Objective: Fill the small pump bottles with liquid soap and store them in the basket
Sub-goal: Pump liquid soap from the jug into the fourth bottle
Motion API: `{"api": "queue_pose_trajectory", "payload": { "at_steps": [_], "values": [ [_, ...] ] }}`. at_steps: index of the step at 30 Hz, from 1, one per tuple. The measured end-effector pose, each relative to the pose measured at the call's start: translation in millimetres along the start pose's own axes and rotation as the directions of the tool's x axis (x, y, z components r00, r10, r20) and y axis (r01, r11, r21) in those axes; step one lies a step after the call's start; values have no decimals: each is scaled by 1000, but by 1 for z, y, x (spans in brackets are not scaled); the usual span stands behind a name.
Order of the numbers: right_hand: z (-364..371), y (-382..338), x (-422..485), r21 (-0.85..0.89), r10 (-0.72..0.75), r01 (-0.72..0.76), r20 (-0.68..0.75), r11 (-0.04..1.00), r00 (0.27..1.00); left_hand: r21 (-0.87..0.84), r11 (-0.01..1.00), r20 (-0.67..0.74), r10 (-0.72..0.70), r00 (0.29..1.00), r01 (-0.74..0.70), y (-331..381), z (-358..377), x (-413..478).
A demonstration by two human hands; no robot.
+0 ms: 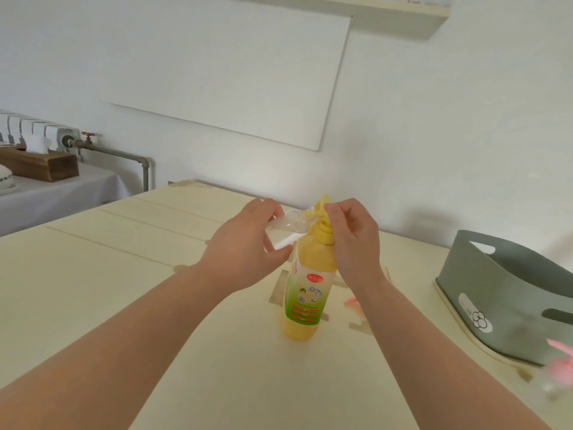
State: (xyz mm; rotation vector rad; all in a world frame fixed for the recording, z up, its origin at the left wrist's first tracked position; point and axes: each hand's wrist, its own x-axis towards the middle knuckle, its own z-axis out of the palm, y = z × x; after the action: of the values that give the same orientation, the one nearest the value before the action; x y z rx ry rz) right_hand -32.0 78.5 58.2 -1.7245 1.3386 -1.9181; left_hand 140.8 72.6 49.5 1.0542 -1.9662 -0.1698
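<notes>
Centre frame, the left hand grips a small clear plastic bottle tilted against a tall yellow soap bottle, whose spout the right hand pinches. A grey-green plastic basket stands at right, its inside unseen.

Illegible label on soap bottle

Bright, soft, even light; shadows on the table are faint. Edges bend, and the pink thing at right is blurred.
</notes>
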Motion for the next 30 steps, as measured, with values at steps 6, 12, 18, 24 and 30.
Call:
{"api": "queue_pose_trajectory", "payload": {
  "at_steps": [6,12,18,24,30],
  "values": [
    [-7,-19,13,70,90,-92,30,993,995,5,1000,-10,-23,1000,23,7,-8,5],
    [-4,-17,12,100,131,-133,24,986,991,-6,1000,-18,-8,1000,8,7,-9,7],
    [5,-12,8,125,138,-137,-1,983,990,-13,1000,-48,-6,999,6,0,-1,5],
    [1,-5,5,109,117,-117,2,987,993,-1,1000,-34,9,999,-9,-4,2,2],
    [-2,-9,6,51,89,-92,54,994,995,31,1000,-23,-4,1000,5,-1,-1,2]
  ]
}}
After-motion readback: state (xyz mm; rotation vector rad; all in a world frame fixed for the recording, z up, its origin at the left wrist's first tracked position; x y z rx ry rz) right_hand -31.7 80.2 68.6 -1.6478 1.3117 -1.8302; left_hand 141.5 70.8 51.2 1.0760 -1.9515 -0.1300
